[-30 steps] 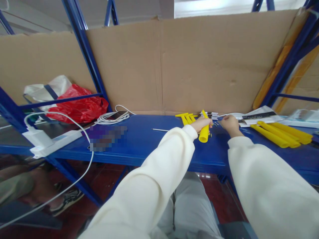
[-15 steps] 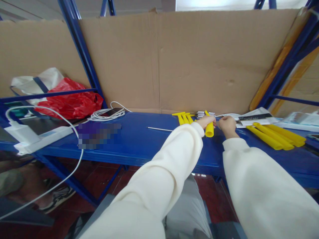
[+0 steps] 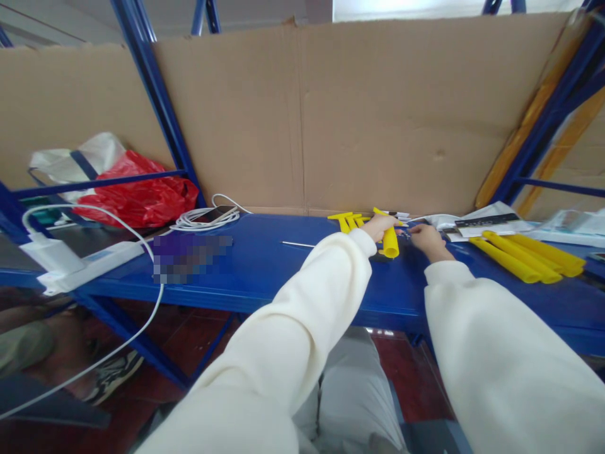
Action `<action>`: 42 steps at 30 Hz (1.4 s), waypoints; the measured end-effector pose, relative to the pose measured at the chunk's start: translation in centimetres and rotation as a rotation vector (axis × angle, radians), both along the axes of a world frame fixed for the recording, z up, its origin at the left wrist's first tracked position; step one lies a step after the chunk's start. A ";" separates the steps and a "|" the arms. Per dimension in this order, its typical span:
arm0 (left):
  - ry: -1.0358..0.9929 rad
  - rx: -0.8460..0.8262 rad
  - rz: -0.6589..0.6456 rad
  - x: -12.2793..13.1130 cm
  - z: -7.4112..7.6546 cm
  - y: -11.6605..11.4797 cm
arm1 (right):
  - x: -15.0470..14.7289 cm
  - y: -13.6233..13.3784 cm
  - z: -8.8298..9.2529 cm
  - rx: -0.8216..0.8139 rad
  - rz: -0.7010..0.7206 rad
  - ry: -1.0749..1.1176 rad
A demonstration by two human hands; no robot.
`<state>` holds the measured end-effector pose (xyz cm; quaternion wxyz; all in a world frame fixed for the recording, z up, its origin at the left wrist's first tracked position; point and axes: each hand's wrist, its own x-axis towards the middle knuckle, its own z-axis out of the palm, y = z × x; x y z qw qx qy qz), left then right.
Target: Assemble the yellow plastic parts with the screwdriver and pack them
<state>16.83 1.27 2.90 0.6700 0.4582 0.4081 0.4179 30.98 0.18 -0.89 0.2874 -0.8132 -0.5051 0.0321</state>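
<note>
A yellow tube (image 3: 390, 243) is in my left hand (image 3: 379, 226), its wide open end toward me. My right hand (image 3: 425, 238) is a little to the right, fingers pressed together near small pale items; what they pinch is too small to tell. Several yellow pieces (image 3: 346, 222) lie behind my left forearm, beside it to the left. On the right of the blue table (image 3: 265, 271) rest several yellow tubes (image 3: 520, 258), next to a white packet with a black band (image 3: 491, 221). A thin metal rod (image 3: 295, 244) lies left of my left sleeve.
A white power strip (image 3: 108, 258) with a plugged adapter and a hanging cable is at the left. Nearby are a coiled white cable (image 3: 203, 221), a phone (image 3: 222, 213) and a red plastic bag (image 3: 142, 195). Cardboard (image 3: 378, 113) stands behind the table. Another person's leg shows lower left.
My left hand has moved slightly left with the yellow tube, widening the gap to my right hand. The tube's tilt has changed. The whole view has shifted slightly.
</note>
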 end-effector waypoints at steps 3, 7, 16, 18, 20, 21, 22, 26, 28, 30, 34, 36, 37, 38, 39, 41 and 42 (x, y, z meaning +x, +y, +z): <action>0.072 0.014 0.038 -3.0 1.4 -0.6 | -0.4 -0.3 -0.1 -0.087 0.091 -0.092; 0.068 0.085 0.067 -8.3 2.2 -1.1 | -0.5 -0.5 -0.3 -0.123 0.169 -0.183; 0.053 0.129 0.430 -17.8 -0.3 -2.3 | 0.6 0.4 -1.3 -0.143 0.209 -0.270; 0.053 0.098 0.488 -18.6 -0.8 -2.7 | 0.7 0.4 -1.3 -0.151 0.201 -0.277; 0.044 0.093 0.504 -19.0 -1.2 -3.0 | 0.7 0.2 -1.3 -0.155 0.187 -0.277; 0.041 0.096 0.503 -19.0 -1.4 -3.2 | 0.6 0.2 -1.3 -0.158 0.180 -0.274; 0.040 0.098 0.499 -19.0 -1.5 -3.3 | 0.6 0.1 -1.3 -0.163 0.173 -0.271; 0.049 0.097 0.492 -18.7 -1.7 -3.5 | 0.4 -0.1 -1.0 -0.171 0.136 -0.259; 0.045 0.095 0.489 -18.7 -1.7 -3.6 | 0.2 -0.1 -0.9 -0.157 0.160 -0.273; 0.043 0.087 0.477 -18.7 -1.5 -3.7 | 0.0 -0.1 -0.8 -0.144 0.216 -0.298; 0.083 0.076 0.432 -18.8 -1.5 -3.7 | -0.5 -0.1 -0.7 -0.181 0.255 -0.319; 0.122 0.079 0.412 -18.8 -1.6 -3.5 | -0.6 -0.1 -0.7 -0.206 0.254 -0.317; 0.142 0.083 0.404 -18.8 -1.7 -3.5 | -0.5 0.0 -0.7 -0.208 0.257 -0.318; 0.160 0.090 0.398 -18.8 -1.8 -3.4 | -0.5 0.0 -0.7 -0.202 0.262 -0.320; 0.176 0.097 0.399 -18.8 -1.9 -3.3 | -0.4 0.1 -0.7 -0.188 0.266 -0.324; 0.209 0.113 0.419 -18.7 -2.0 -3.4 | -0.3 0.1 -0.7 -0.156 0.268 -0.335; 0.228 0.120 0.431 -18.7 -2.0 -3.4 | -0.3 0.2 -0.6 -0.147 0.264 -0.341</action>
